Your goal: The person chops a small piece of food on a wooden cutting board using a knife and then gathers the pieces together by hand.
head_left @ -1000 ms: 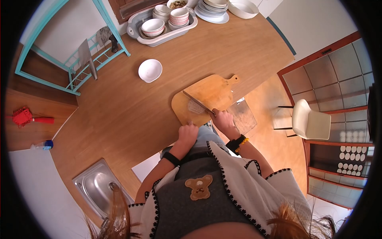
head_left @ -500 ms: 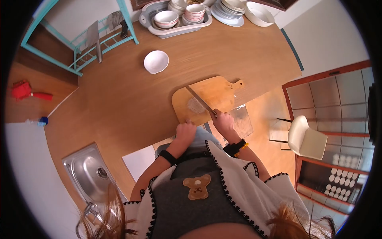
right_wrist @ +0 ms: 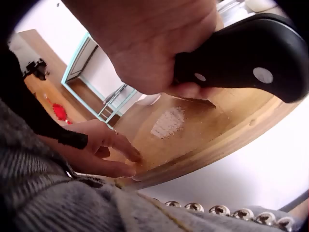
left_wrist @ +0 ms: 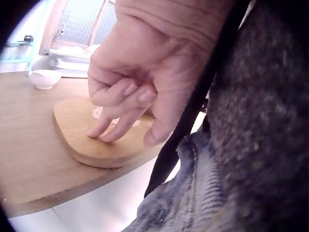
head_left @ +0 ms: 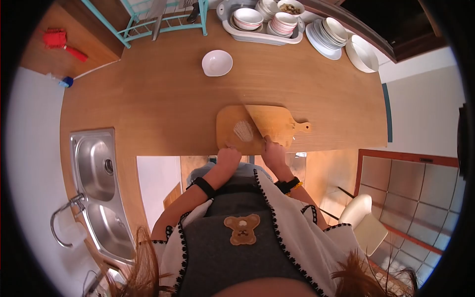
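Observation:
Across the wooden cutting board (head_left: 278, 118) lies a small, flat patch of pale, finely cut food (head_left: 243, 131). My right hand (head_left: 274, 154) grips the black riveted handle (right_wrist: 241, 53) of a kitchen knife (head_left: 254, 118). Its blade slants over the board just right of the pale patch. My left hand (head_left: 229, 161) is at the board's near left edge. In the left wrist view, two fingertips (left_wrist: 108, 137) press on the wood, the other fingers fold toward the palm, and the thumb sits by the near edge. Much of the blade is hidden behind the right hand in the right wrist view.
A white bowl (head_left: 217, 63) stands beyond the board. Farther back are a grey dish tub (head_left: 262, 37) with stacked bowls, plates (head_left: 324, 47) and a white basin (head_left: 362, 54). A turquoise rack (head_left: 166, 29) holds cleavers. At left is a double sink (head_left: 96, 163); a chair (head_left: 356, 213) stands right.
The head view has turned, so the counter and board now look level and more of the sink shows. Both hands keep their places, the right still gripping the knife beside the pale patch.

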A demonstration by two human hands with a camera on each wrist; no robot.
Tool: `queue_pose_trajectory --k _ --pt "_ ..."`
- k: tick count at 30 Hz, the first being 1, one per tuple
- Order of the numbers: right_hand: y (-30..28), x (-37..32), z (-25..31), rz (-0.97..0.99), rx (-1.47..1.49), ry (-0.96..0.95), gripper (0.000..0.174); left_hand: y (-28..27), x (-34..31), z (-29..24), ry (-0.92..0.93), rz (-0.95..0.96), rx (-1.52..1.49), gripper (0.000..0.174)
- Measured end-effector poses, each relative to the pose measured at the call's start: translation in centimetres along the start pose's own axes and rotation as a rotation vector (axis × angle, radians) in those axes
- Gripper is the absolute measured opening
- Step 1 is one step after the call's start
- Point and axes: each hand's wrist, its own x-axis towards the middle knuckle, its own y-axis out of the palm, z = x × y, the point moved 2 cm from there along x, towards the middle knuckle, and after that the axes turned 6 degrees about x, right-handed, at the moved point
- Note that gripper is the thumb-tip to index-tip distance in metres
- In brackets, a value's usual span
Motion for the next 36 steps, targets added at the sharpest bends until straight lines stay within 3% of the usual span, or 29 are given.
queue_pose_trajectory --k 2,5,10,14,17,21,23,26,27,29,36 --pt "0.4 -0.3 0.2 0.049 -0.011 -0.05 0.016 0.2 0.3 -0.8 -0.04 0.206 -0.034 0.023" --pt "0.5 -0.3 0.8 0.128 -0.017 -0.107 0.017 -0.2 0.8 -1.5 -0.085 0.281 -0.019 0.024" --pt "-1.5 1.0 -0.7 0.072 0.188 -0.073 0.027 0.1 0.4 -1.9 -0.156 0.285 -0.068 0.026" --pt "-2.9 3.2 -2.6 0.091 0.133 -0.2 0.027 -0.8 0.2 -2.3 -0.227 0.352 -0.157 0.035" --pt "-2.5 4.9 -3.8 0.069 0.075 -0.268 0.027 -1.8 -0.2 -1.8 -0.145 0.35 -0.171 0.041" --pt "-2.9 7.3 -3.4 0.077 0.041 -0.375 0.026 -1.5 -0.3 -2.0 -0.206 0.27 -0.176 0.038" --pt "-3.9 8.9 -2.0 0.12 -0.031 -0.577 0.022 -1.8 -0.2 -2.1 -0.225 0.349 -0.223 0.033" --pt "-4.8 10.9 0.0 0.215 -0.212 -0.652 0.018 -1.5 -0.6 -2.3 -0.206 0.278 -0.175 0.028" --pt "-4.4 11.5 -0.2 0.212 -0.212 -0.648 0.018 -1.3 -0.6 -2.3 -0.202 0.277 -0.174 0.028" --pt "-3.3 12.3 -0.7 0.115 -0.302 -0.847 0.005 -1.2 -0.6 -2.0 -0.184 0.248 -0.19 0.025" --pt "-4.0 10.7 -2.8 0.2 -0.464 -1.021 0.005 -1.2 -1.1 -1.3 -0.237 0.149 -0.261 0.019"
